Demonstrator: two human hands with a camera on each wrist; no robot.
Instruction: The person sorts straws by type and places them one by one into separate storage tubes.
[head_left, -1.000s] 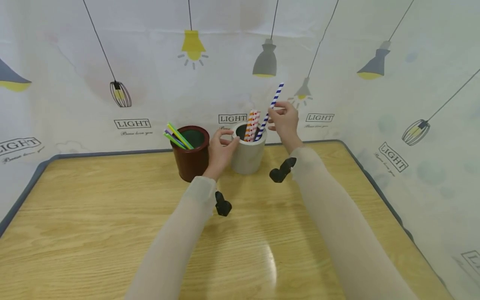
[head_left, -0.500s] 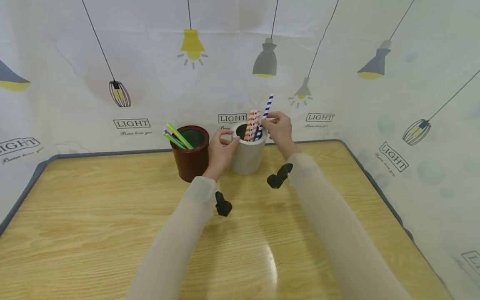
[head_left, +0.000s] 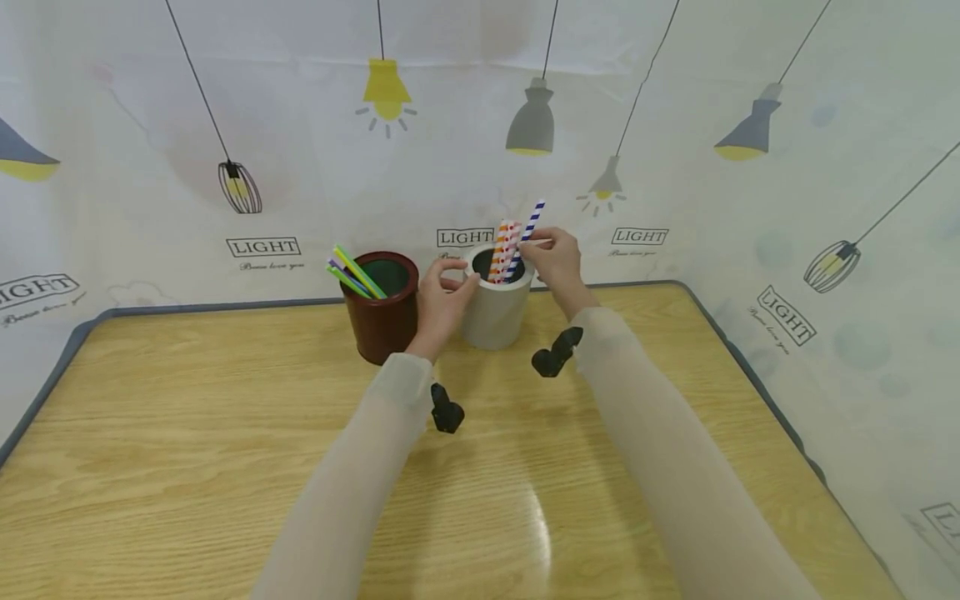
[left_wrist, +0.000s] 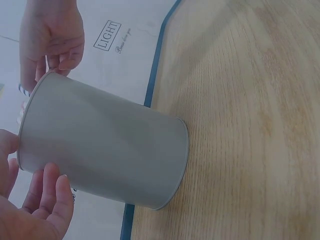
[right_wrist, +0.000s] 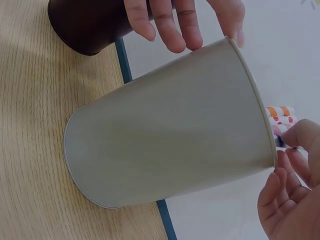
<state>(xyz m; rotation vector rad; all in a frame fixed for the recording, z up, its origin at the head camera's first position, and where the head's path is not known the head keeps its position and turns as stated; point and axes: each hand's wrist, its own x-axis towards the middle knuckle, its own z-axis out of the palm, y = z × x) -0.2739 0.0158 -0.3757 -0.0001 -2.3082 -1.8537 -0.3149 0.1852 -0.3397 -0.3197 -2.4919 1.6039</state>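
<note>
Toward the back of the table stands a pale grey round pot, with orange-patterned and red-dotted paper straws leaning in it. My left hand holds the pot's left side, thumb and fingers at the rim. Between thumb and finger, my right hand pinches a blue-and-white striped paper straw whose lower part is inside the pot. In the right wrist view the fingertips of my right hand are right at the rim of the grey pot.
Left of the grey pot stands a dark red-brown pot with several green, yellow and purple straws leaning out. A white backdrop printed with lamps rises behind the wooden table.
My right hand has moved left and down with the striped straw, which now sits lower and nearer the other straws. The left hand has stayed at the pot.
</note>
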